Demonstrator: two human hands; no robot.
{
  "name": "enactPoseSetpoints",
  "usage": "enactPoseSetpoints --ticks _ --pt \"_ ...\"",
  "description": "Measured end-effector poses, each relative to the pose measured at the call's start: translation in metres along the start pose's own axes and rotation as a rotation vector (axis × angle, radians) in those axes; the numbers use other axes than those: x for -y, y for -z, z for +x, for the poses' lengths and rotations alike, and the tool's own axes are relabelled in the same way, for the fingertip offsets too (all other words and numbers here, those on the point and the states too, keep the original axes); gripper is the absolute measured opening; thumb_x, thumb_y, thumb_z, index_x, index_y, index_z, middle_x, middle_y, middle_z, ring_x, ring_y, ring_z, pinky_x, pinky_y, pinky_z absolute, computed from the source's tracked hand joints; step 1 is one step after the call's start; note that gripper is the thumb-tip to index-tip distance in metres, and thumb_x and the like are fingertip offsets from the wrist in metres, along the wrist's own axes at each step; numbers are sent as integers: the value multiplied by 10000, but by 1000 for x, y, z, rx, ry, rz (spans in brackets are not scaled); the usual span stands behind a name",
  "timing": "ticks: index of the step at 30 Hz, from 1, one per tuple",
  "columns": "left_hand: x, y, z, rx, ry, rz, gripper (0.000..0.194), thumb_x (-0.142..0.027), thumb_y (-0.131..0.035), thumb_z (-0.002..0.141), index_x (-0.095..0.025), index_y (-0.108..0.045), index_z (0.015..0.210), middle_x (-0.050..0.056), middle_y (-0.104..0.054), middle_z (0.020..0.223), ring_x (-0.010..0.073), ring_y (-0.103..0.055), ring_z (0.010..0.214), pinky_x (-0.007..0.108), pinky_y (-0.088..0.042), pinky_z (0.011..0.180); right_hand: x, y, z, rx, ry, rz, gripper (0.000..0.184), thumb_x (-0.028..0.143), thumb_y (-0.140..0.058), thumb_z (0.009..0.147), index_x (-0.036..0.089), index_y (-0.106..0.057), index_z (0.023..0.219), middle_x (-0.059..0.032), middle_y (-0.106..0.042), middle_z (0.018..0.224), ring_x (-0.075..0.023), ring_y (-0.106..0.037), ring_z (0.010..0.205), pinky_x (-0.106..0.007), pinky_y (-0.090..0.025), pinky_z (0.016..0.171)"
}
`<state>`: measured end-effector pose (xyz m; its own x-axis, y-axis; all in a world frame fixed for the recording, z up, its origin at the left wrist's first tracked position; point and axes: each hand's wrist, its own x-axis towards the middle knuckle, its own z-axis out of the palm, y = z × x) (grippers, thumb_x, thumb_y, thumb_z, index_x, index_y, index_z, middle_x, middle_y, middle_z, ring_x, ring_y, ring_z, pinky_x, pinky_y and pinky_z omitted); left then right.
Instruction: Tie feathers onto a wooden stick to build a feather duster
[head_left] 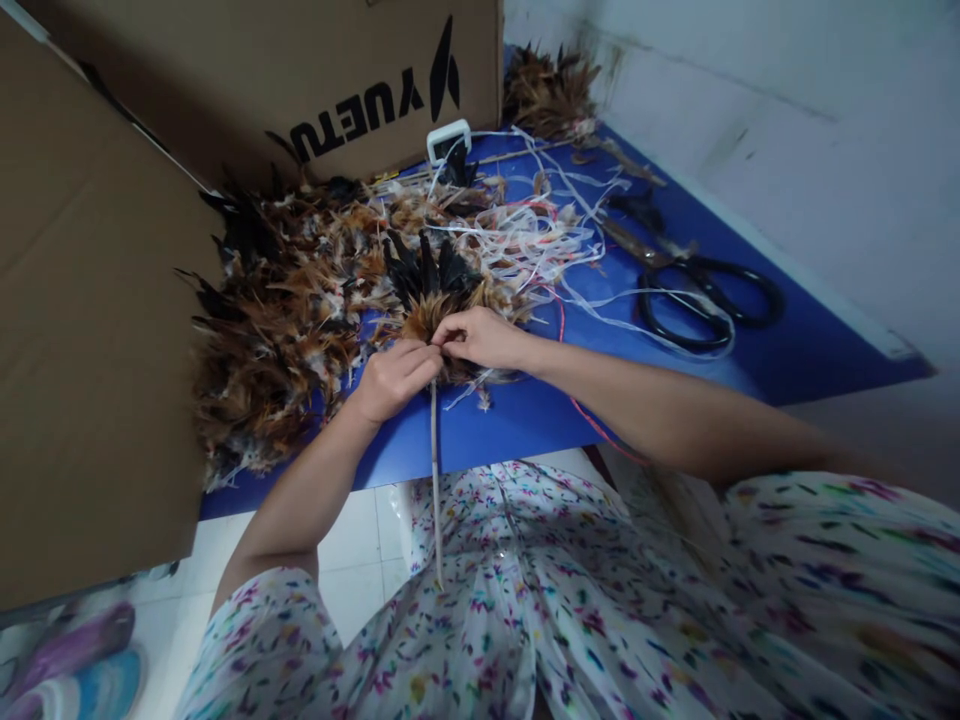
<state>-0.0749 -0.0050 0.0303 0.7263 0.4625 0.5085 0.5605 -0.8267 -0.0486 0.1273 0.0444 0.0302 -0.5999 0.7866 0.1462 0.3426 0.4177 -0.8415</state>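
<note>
A thin pale stick (436, 480) points down toward my lap from beneath my left hand (397, 378), whose fingers are closed around its upper end. A bunch of brown and black feathers (433, 285) fans out at the top of that stick, just beyond my fingers. My right hand (480, 338) is pinched at the base of the bunch, its fingertips meeting those of the left. Whatever lies between the right fingertips is too small to make out. Loose brown feathers (285, 340) are heaped to the left of both hands.
Tangled white plastic string (525, 240) lies beyond my right hand, with a red cord (562, 320) running past my forearm. Large black-handled scissors (682, 280) rest at the right on the blue table (517, 425). Cardboard boxes (247, 70) wall the left and back; another feather pile (551, 95) sits in the corner.
</note>
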Motion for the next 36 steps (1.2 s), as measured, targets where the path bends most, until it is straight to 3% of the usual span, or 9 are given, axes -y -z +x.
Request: enactPoseSetpoints --ticks 3,7,14,21,24,29,36 --pt "-1 1 1 1 27 -27 171 -181 -518 922 -203 -684 957 92 -746 1006 184 -696 974 296 -572 791 0 1 0 4 24 19 208 34 -577 759 115 -735 867 -4 -690 745 -84 -580 672 -206 -431 688" --pt "-3 2 4 -41 -44 49 159 -166 -534 909 -200 -689 918 81 -756 975 183 -706 930 290 -587 747 -1 2 0 22 20 17 199 51 -579 785 108 -730 900 -16 -687 764 -90 -579 687 -213 -426 699" --pt "-1 0 3 -18 -46 34 158 -198 -534 911 -204 -688 875 75 -755 968 176 -704 910 303 -594 763 3 4 -1 63 57 -111 192 56 -553 809 129 -698 912 -30 -678 858 -103 -562 759 -223 -401 737" --pt "2 -1 -2 -26 -60 8 131 -171 -561 889 -217 -680 917 87 -748 1033 198 -704 953 327 -594 768 5 7 -5 77 74 -28 215 58 -498 809 130 -632 960 22 -575 741 -87 -498 665 -210 -368 673" --pt "2 -1 -3 -18 -78 46 134 -177 -547 894 -217 -674 913 87 -746 1035 196 -702 953 329 -596 758 1 7 -4 94 122 17 213 59 -503 798 139 -637 943 31 -569 723 -87 -499 664 -216 -367 684" --pt "1 -1 -3 -40 -100 69 122 -172 -558 887 -219 -667 914 81 -747 1032 191 -703 940 324 -595 756 4 10 -4 79 82 -39 152 94 -523 809 139 -650 881 30 -572 692 -87 -483 648 -224 -360 699" --pt "-1 0 0 -180 -191 105 128 -121 -615 839 -214 -661 915 75 -758 1001 197 -711 908 298 -585 703 8 12 -7 83 89 -40 181 103 -530 815 130 -663 936 24 -600 714 -85 -514 649 -209 -369 672"
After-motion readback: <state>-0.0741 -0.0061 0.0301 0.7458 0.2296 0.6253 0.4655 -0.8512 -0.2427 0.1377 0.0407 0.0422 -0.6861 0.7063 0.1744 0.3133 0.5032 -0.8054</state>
